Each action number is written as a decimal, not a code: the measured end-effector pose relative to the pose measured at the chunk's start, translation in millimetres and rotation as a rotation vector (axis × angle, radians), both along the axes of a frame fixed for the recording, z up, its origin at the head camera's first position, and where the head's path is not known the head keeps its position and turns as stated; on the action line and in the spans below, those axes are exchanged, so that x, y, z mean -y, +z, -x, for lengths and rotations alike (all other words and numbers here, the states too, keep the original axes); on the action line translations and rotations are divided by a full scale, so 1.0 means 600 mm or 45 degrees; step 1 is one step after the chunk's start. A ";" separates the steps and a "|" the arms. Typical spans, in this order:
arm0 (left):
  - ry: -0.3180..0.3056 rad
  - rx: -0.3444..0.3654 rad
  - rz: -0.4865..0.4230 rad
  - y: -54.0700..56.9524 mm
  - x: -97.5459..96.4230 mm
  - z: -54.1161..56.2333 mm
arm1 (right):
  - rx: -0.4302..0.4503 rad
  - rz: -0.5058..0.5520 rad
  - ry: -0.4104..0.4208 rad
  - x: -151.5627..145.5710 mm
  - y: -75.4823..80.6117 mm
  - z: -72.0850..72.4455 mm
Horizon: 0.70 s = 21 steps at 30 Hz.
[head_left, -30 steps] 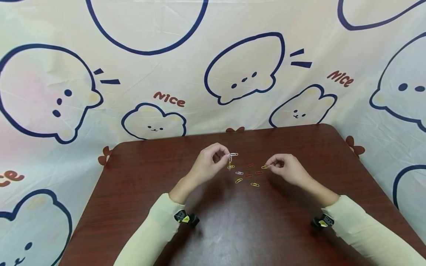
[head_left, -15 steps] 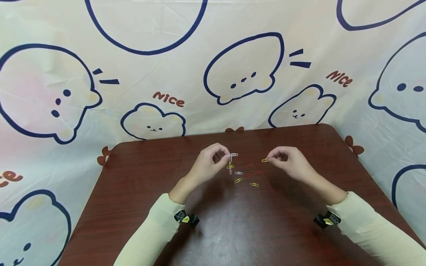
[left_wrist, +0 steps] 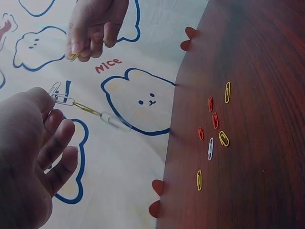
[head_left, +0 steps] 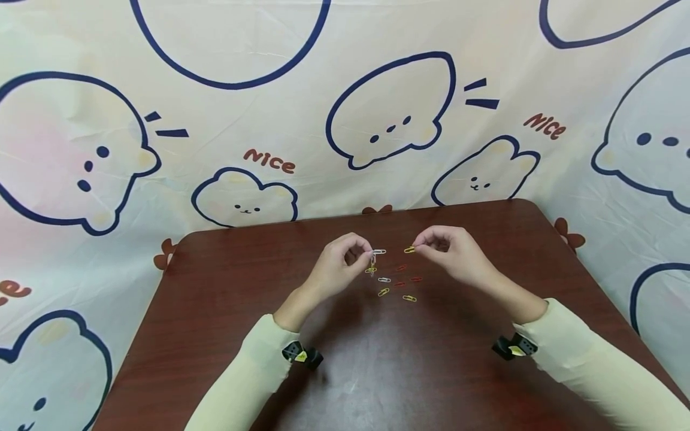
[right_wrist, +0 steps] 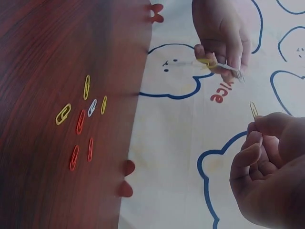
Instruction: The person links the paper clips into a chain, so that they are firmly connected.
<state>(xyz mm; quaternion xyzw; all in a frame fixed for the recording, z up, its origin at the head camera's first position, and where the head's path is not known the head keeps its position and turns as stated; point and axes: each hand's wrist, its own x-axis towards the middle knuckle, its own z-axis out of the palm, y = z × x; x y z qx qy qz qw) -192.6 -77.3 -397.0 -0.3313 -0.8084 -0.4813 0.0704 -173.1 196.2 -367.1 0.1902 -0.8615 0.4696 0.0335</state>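
Note:
My left hand (head_left: 341, 263) pinches a short chain of linked paper clips between thumb and fingertips. A white paper clip (head_left: 380, 251) sticks out sideways from the fingertips. In the left wrist view the chain hangs down at a slant, with a yellow link (left_wrist: 86, 109) between white ones; its lowest white link (left_wrist: 115, 121) is blurred. My right hand (head_left: 458, 254) pinches a single yellow paper clip (head_left: 409, 249) by one end, its other end pointing toward the chain. In the right wrist view this yellow clip (right_wrist: 253, 109) stands up from the fingertips, apart from the chain.
Below the hands, loose paper clips lie scattered on the dark brown table (head_left: 345, 395): three red ones, such as this red clip (head_left: 417, 279), a white clip (head_left: 384, 279), and three yellow ones including this yellow clip (head_left: 409, 298). A patterned cloth (head_left: 302, 120) hangs behind the table.
My right hand has risen and then moved left with the yellow paper clip, closer to the chain. The left hand stays in place; the chain's lower end swings slightly.

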 end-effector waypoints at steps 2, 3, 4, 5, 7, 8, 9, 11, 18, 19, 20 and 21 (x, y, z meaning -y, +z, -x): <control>-0.005 -0.003 -0.001 0.000 0.000 0.001 | -0.001 0.022 0.009 0.008 0.002 0.001; -0.007 -0.005 -0.001 0.000 0.000 0.001 | 0.000 0.030 0.014 0.012 0.002 0.002; -0.008 -0.007 -0.002 0.000 0.000 0.001 | 0.000 0.040 0.021 0.016 0.003 0.003; -0.010 -0.008 -0.003 0.000 0.000 0.002 | 0.001 0.052 0.029 0.021 0.004 0.004; -0.011 -0.010 -0.007 0.000 0.000 0.002 | -0.002 0.069 0.042 0.029 0.006 0.005; -0.012 -0.010 -0.008 0.000 0.000 0.002 | -0.003 0.078 0.048 0.033 0.007 0.006; -0.014 -0.009 -0.010 0.000 -0.001 0.003 | -0.004 0.086 0.054 0.037 0.008 0.006; -0.021 -0.009 -0.013 0.000 -0.003 0.003 | -0.004 0.096 0.062 0.045 0.009 0.007; -0.022 -0.027 -0.007 0.001 -0.006 0.002 | -0.007 0.087 0.068 0.069 0.012 0.009; -0.022 -0.028 -0.007 0.001 -0.006 0.002 | -0.007 0.085 0.065 0.071 0.013 0.009; -0.023 -0.029 -0.008 0.001 -0.007 0.002 | -0.005 0.082 0.064 0.072 0.012 0.009; -0.024 -0.029 -0.008 0.001 -0.007 0.002 | -0.004 0.076 0.060 0.073 0.012 0.009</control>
